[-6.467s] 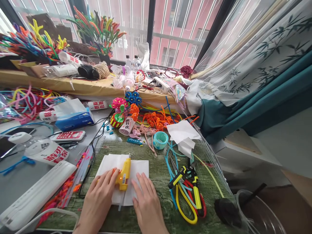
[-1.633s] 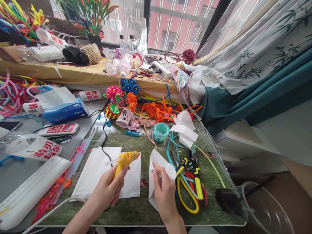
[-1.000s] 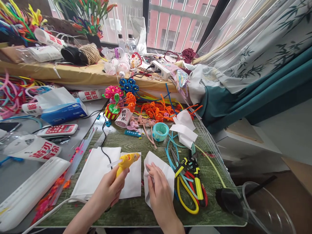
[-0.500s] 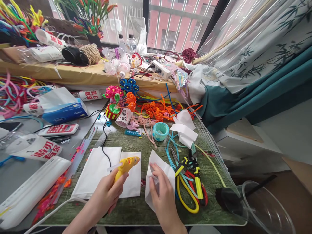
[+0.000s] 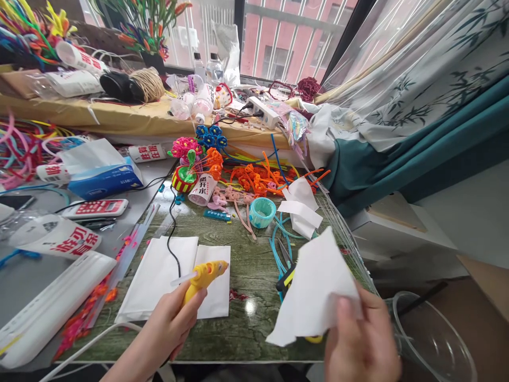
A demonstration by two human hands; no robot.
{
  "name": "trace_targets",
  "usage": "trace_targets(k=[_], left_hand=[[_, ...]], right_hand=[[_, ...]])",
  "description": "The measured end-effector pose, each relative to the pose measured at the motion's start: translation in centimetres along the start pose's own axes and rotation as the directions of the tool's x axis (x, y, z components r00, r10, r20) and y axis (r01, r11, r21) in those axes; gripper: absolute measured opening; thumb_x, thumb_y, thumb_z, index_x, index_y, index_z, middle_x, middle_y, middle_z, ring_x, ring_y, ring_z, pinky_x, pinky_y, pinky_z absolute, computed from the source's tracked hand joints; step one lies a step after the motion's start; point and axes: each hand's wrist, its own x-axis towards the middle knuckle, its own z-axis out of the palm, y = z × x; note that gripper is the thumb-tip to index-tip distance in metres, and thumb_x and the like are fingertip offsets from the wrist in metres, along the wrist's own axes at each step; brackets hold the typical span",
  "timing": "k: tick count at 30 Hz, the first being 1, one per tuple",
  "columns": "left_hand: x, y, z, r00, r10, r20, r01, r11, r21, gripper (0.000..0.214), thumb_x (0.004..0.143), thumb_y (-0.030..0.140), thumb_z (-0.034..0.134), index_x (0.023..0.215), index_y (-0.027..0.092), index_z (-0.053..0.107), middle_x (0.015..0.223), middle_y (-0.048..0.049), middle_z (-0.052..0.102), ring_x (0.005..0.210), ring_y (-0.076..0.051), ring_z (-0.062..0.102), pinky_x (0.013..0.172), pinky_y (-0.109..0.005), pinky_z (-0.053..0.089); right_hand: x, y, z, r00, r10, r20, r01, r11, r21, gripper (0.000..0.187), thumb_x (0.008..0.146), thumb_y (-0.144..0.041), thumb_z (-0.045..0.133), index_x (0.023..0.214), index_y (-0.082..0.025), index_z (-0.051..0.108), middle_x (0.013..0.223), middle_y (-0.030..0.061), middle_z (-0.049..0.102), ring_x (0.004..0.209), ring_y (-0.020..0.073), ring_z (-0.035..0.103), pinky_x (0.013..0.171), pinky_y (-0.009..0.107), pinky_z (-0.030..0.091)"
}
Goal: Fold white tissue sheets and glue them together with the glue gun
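My left hand (image 5: 169, 329) grips a yellow hot glue gun (image 5: 202, 276), nozzle pointing right, above a white tissue (image 5: 159, 276) lying flat on the green mat. Its black cord (image 5: 170, 228) trails away over the mat. My right hand (image 5: 360, 339) is blurred at the lower right and pinches a loose white tissue sheet (image 5: 314, 292), held up off the mat. That sheet hides most of the yellow-and-black pliers (image 5: 286, 278) lying under it.
Pipe-cleaner flowers (image 5: 199, 159), a teal tape ring (image 5: 262, 212), a paper cup (image 5: 201, 189) and crumpled tissues (image 5: 302, 209) lie behind. A tissue pack (image 5: 105, 180) and calculator (image 5: 95, 208) sit left. A clear bin (image 5: 433, 345) stands off the table's right edge.
My right hand has lifted the white tissue sheet off the mat and carried it right toward the clear bin. The left hand still holds the glue gun in about the same place.
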Motion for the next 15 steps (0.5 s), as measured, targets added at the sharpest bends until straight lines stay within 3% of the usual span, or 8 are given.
trace_targets(k=[2, 3, 5, 7, 11, 15], left_hand=[[-0.1, -0.2, -0.1, 1.0, 0.003, 0.016, -0.003, 1.0, -0.006, 0.056, 0.069, 0.075, 0.06, 0.091, 0.024, 0.056, 0.045, 0.0117, 0.024, 0.031, -0.004, 0.019, 0.027, -0.017, 0.027], [-0.2, -0.4, -0.1, 1.0, 0.004, 0.02, -0.004, 1.0, -0.01, 0.057, 0.069, 0.076, 0.059, 0.091, 0.025, 0.055, 0.045, 0.0117, 0.023, 0.031, -0.004, 0.018, 0.027, -0.016, 0.027], [-0.4, -0.5, -0.1, 1.0, 0.0, 0.021, 0.0, 1.0, -0.014, 0.058, 0.068, 0.078, 0.059, 0.089, 0.025, 0.055, 0.046, 0.0116, 0.023, 0.032, -0.004, 0.017, 0.027, -0.017, 0.027], [-0.7, -0.6, -0.1, 1.0, -0.007, 0.015, 0.007, 1.0, -0.008, 0.058, 0.067, 0.079, 0.06, 0.086, 0.025, 0.055, 0.047, 0.0113, 0.023, 0.033, -0.004, 0.016, 0.027, -0.017, 0.027], [-1.1, -0.7, -0.2, 1.0, -0.013, 0.004, 0.013, 1.0, 0.02, 0.061, 0.065, 0.082, 0.06, 0.083, 0.024, 0.055, 0.047, 0.0106, 0.026, 0.033, -0.004, 0.019, 0.027, -0.018, 0.03], [-0.9, -1.2, -0.5, 1.0, -0.002, 0.031, 0.001, 1.0, 0.027, 0.063, 0.064, 0.085, 0.057, 0.082, 0.024, 0.054, 0.043, 0.0098, 0.03, 0.029, -0.006, 0.025, 0.026, -0.02, 0.031]], right_hand=[[1.2, -1.2, -0.1, 0.969, -0.193, -0.157, 0.197, 0.98, 0.006, 0.019, 0.088, -0.033, 0.066, 0.1, -0.018, 0.067, 0.113, 0.0128, 0.072, 0.093, 0.0265, 0.071, 0.067, 0.032, 0.053], [1.8, -1.8, -0.2, 0.941, -0.291, -0.171, 0.296, 0.955, 0.004, 0.016, 0.088, -0.029, 0.066, 0.1, -0.018, 0.067, 0.116, 0.0138, 0.072, 0.097, 0.0288, 0.07, 0.072, 0.037, 0.054], [2.6, -2.4, -0.4, 0.888, -0.458, -0.047, 0.458, 0.889, 0.003, 0.015, 0.088, -0.02, 0.063, 0.103, -0.02, 0.064, 0.12, 0.0126, 0.071, 0.106, 0.0298, 0.069, 0.081, 0.042, 0.055], [3.0, -2.3, -0.7, 0.822, -0.54, 0.184, 0.547, 0.837, 0.012, 0.021, 0.088, -0.012, 0.059, 0.107, -0.022, 0.061, 0.128, 0.0111, 0.068, 0.116, 0.0284, 0.066, 0.092, 0.044, 0.054], [2.1, -0.4, 0.0, 0.642, -0.483, 0.596, 0.592, 0.806, 0.015, 0.024, 0.092, -0.009, 0.051, 0.112, -0.023, 0.055, 0.142, 0.0108, 0.059, 0.132, 0.0257, 0.055, 0.106, 0.046, 0.05], [0.1, 1.9, 2.3, 0.546, -0.414, 0.729, 0.601, 0.799, 0.004, 0.022, 0.097, -0.012, 0.044, 0.111, -0.024, 0.056, 0.137, 0.009, 0.063, 0.131, 0.0238, 0.056, 0.104, 0.044, 0.053]])
